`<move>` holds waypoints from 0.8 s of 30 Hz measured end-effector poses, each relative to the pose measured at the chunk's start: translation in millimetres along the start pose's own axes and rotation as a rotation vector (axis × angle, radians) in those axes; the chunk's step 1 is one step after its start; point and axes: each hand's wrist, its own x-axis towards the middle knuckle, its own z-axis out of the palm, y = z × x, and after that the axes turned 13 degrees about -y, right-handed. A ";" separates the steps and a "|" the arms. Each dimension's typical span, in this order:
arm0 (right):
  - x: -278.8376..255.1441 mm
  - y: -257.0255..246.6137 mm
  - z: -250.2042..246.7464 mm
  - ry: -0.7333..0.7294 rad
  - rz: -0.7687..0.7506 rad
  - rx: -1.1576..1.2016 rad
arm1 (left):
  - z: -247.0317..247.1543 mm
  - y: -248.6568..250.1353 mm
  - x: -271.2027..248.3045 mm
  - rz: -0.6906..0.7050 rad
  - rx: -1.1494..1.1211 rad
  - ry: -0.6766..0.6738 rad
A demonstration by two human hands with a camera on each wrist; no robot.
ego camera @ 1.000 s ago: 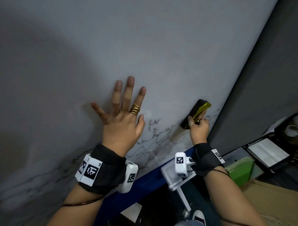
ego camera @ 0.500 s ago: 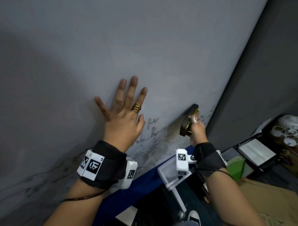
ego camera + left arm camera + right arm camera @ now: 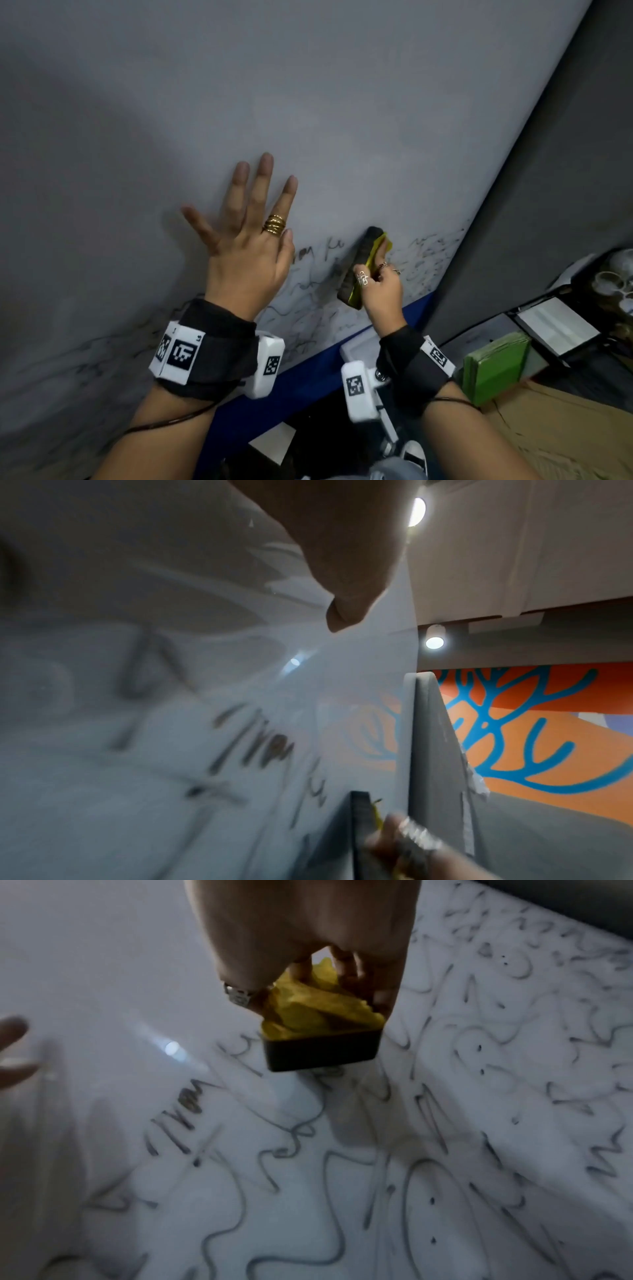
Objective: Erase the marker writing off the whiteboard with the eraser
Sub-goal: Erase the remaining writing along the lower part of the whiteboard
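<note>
The whiteboard [image 3: 342,102] fills most of the head view, with dark marker writing [image 3: 308,281] scrawled across its lower part. My left hand [image 3: 246,246] lies flat on the board with fingers spread, just left of the writing. My right hand [image 3: 380,291] grips a yellow-backed eraser [image 3: 359,267] with a black pad and presses it against the board, between the scribbles. In the right wrist view the eraser [image 3: 318,1039] sits on the writing [image 3: 308,1150]. In the left wrist view the eraser's black edge [image 3: 359,831] shows at the bottom beside the writing [image 3: 260,745].
A blue frame [image 3: 301,380] runs along the board's lower edge. A dark grey panel [image 3: 548,205] borders the board on the right. Below it lie a green box [image 3: 493,366], a white tray [image 3: 555,325] and brown cardboard [image 3: 565,428].
My right hand has carried the eraser left and slightly down across the board, from near its right edge into the scribbles. My left hand stays flat in place.
</note>
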 end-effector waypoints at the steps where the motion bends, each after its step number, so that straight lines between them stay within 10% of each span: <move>1: -1.5 -2.6 5.8 -0.007 -0.019 0.067 | 0.5 -4.5 -7.3 -0.038 -0.013 0.000; 9: -52.2 -1.7 61.4 -0.173 -0.522 -0.539 | 2.8 -38.9 -53.4 -0.305 -0.081 0.031; 15: -16.4 19.1 27.1 0.023 -0.175 -0.302 | 2.5 -52.1 -58.4 -0.246 -0.019 -0.022; 24: -40.6 6.2 54.8 -0.140 -0.557 -0.646 | 6.0 -51.0 -55.5 -0.253 -0.011 -0.056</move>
